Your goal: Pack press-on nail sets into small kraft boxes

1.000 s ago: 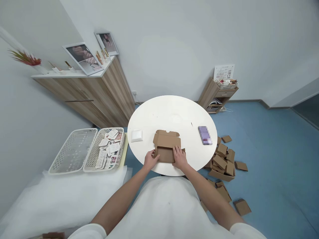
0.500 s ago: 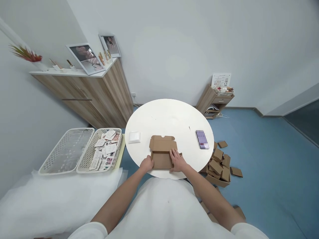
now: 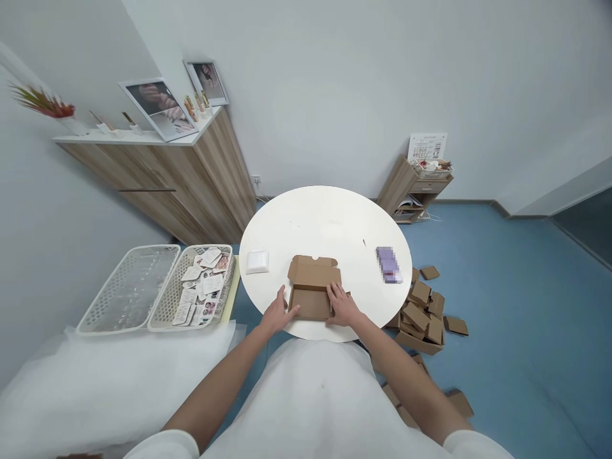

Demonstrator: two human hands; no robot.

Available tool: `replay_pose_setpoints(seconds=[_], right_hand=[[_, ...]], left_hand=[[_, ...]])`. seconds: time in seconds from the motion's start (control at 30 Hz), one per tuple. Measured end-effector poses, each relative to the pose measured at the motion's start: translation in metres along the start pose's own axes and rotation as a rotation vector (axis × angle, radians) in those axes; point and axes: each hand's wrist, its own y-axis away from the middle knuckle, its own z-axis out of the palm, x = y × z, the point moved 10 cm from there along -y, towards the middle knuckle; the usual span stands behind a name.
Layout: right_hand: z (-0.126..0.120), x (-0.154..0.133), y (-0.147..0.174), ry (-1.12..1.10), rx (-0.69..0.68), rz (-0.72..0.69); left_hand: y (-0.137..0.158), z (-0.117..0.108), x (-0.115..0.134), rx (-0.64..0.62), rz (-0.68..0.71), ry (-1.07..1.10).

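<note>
A brown cardboard box [image 3: 310, 305] lies on the white table near its front edge, with its lid [image 3: 313, 273] folded back toward the far side. The inside that shows holds nothing. My left hand [image 3: 276, 312] is open at the box's left side, fingers spread and the thumb reaching over its near left corner. At the right wall, my right hand [image 3: 342, 305] grips the box, its fingers over the edge and a side flap partly hidden beneath them.
A white packet [image 3: 258, 262] is on the table's left and a blurred purple stack [image 3: 388, 264] on its right. White baskets [image 3: 157, 290] stand at left, one holding cards. Folded cardboard boxes [image 3: 421, 319] are heaped on the floor at right. A wooden cabinet [image 3: 224, 172] stands behind.
My left hand has let go of the box's left wall and its fingers have spread. The right hand stays on the right side. The view has shifted slightly.
</note>
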Motion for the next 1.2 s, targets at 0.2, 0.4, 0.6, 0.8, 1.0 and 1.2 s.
replay_pose_setpoints(seconds=[0.2,0.4,0.6,0.8,1.0,1.2], right_hand=[[-0.001,-0.001,-0.001,0.002,0.039,-0.02],[0.0,-0.003,-0.003,-0.001,0.064,-0.044],[-0.012,-0.002,0.002,-0.027,0.12,-0.109],[-0.018,0.061,0.032,-0.444,0.357,0.253],[0.032,0.076,0.045,-1.211,0.255,0.439],[0.012,0.069,0.036,-1.178,0.381,0.385]], left_hand=[[0.004,-0.007,0.025,-0.104,0.172,-0.211],[-0.015,-0.002,0.029,-0.193,0.157,-0.29],[-0.018,0.0,0.027,-0.197,0.154,-0.287],[-0.017,-0.002,0.031,-0.181,0.145,-0.351],[-0.022,0.004,0.036,-0.18,0.133,-0.331],[-0.02,0.01,0.036,-0.169,0.127,-0.258]])
